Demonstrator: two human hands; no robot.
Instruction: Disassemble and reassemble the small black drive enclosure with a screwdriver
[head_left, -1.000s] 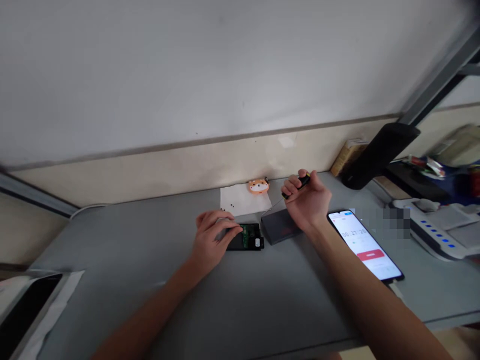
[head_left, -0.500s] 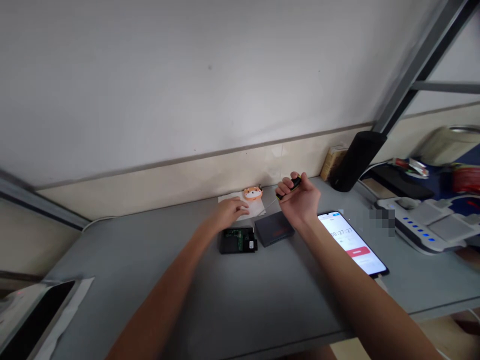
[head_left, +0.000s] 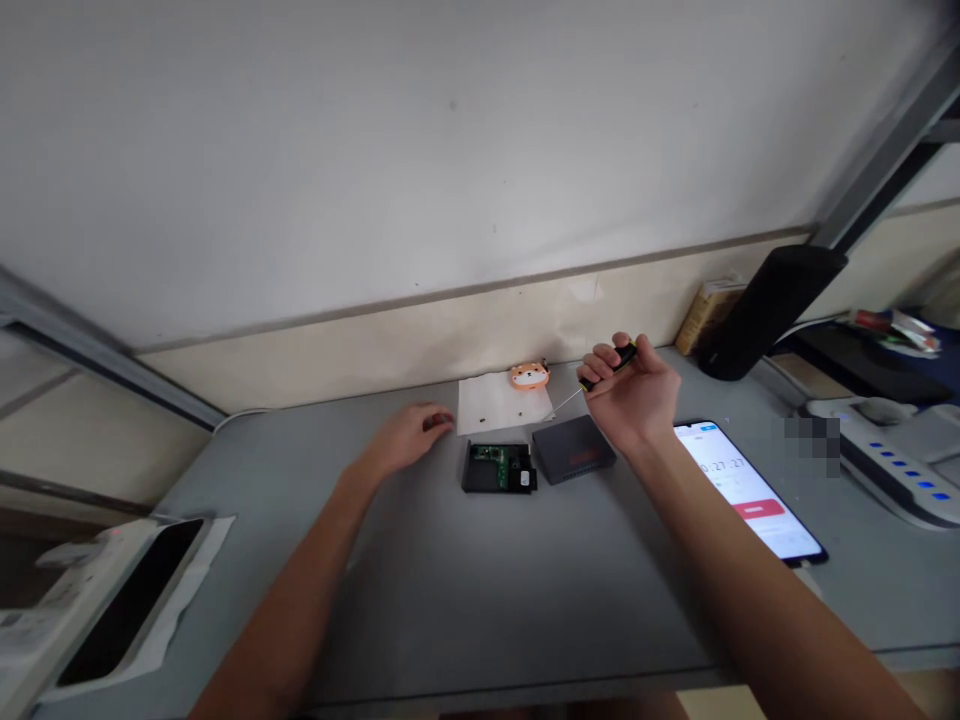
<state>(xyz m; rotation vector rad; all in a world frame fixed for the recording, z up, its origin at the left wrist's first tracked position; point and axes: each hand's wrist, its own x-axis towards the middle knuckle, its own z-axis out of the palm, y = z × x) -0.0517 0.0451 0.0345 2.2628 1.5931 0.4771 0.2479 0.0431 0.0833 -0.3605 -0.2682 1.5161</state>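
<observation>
My right hand (head_left: 637, 390) is closed around the black and yellow-green handle of a screwdriver (head_left: 568, 400). Its thin metal shaft slopes down to the left, the tip near the edge of a white paper sheet (head_left: 495, 405). Below the sheet lies a black open casing with a green circuit board (head_left: 498, 468). Just right of it rests a flat dark grey cover (head_left: 571, 450), close under my right wrist. My left hand (head_left: 409, 435) is left of the paper, low over the desk, fingers curled against the thumb. Whatever they hold is too small to make out.
Small dark specks, perhaps screws, and an orange animal-face case (head_left: 529, 376) lie on the paper. At right are a lit phone (head_left: 750, 490), a black cylinder (head_left: 772, 310), a small box (head_left: 709, 315) and a white power strip (head_left: 892, 460). Another dark-screened device (head_left: 135, 605) lies at left.
My left hand has moved left, off the paper and away from the casing. My right hand still grips the screwdriver. The whole view has shifted slightly, so the desk things appear further right.
</observation>
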